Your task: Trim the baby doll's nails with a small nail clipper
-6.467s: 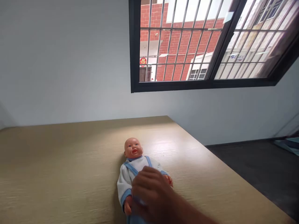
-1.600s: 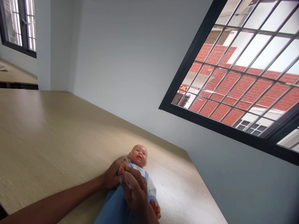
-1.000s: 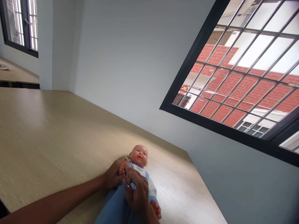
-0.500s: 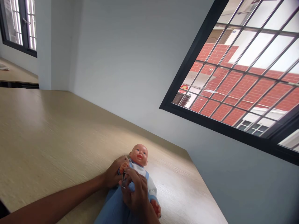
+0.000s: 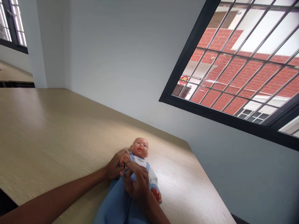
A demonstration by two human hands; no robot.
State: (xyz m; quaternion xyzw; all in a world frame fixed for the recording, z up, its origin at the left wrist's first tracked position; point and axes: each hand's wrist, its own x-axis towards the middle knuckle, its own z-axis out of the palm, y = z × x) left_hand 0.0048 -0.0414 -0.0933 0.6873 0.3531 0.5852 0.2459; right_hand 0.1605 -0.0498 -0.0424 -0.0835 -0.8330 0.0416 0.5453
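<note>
Work is seemingly underway, completion unconfirmed: curled left hand (image 5: 115, 165) is steadying a blue-and-white-clothed plastic doll (image 5: 139, 160) lying on a pale wooden table (image 5: 70, 137), half-closed right hand (image 5: 139, 182) is pinching a silver metal clipper (image 5: 124, 169) beside its fist (image 5: 123, 159).

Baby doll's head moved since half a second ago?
No. The baby doll's head shows no clear shift relative to the table's far right corner; both sit slightly higher in view.
</note>
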